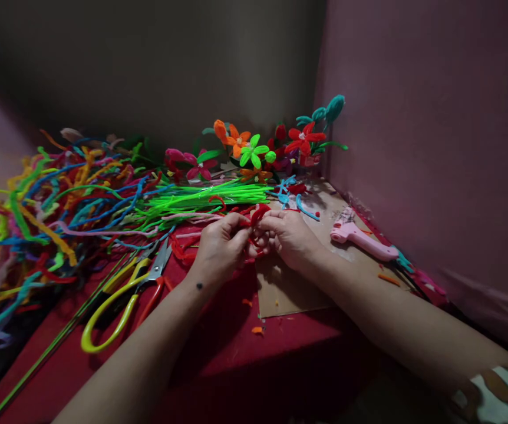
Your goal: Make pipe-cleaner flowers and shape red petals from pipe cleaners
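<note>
Red table (218, 365) in a pink-walled corner | my left hand (221, 244) and right hand (289, 235) both pinched shut on red pipe cleaner (258, 215) | scissors (125, 300) left, glue gun (360, 235) right

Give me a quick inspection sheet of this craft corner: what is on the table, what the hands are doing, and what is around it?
Surface: red table cover with a cardboard sheet lying on it.
Job's things: a red pipe cleaner bent into a loop, pinched between both hands.
Clutter: a heap of mixed-colour pipe cleaners, a bundle of neon green ones, yellow-handled scissors, a pink glue gun, finished pipe-cleaner flowers at the back, small scraps.
Hands: left hand and right hand are close together, fingers closed on the red piece.
Cables: nothing seen.
Surroundings: a dim corner, pinkish wall on the right.
</note>
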Action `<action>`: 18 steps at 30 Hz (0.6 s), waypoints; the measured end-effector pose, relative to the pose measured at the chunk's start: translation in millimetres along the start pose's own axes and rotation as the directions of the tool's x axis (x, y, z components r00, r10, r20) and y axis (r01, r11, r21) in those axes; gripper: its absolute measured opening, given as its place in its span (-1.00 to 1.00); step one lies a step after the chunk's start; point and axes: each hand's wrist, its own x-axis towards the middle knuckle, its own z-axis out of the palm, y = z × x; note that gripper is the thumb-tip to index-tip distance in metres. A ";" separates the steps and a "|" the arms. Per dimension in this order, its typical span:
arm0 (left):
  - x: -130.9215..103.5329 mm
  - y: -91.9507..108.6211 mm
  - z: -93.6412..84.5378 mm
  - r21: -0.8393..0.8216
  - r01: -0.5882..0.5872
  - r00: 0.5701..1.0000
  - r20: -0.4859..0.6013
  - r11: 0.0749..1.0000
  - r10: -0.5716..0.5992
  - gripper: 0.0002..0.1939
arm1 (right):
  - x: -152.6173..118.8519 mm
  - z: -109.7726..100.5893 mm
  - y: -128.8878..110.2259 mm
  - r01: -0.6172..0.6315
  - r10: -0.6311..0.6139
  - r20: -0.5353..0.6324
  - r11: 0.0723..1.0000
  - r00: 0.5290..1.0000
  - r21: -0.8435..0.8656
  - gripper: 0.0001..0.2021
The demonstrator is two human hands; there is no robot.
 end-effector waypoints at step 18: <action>0.3 -5.9 1.1 0.065 -0.025 1.000 -0.003 0.998 0.025 -0.91 | -5.6 3.2 -3.8 -0.005 -0.001 -0.028 0.983 1.000 -0.181 -0.89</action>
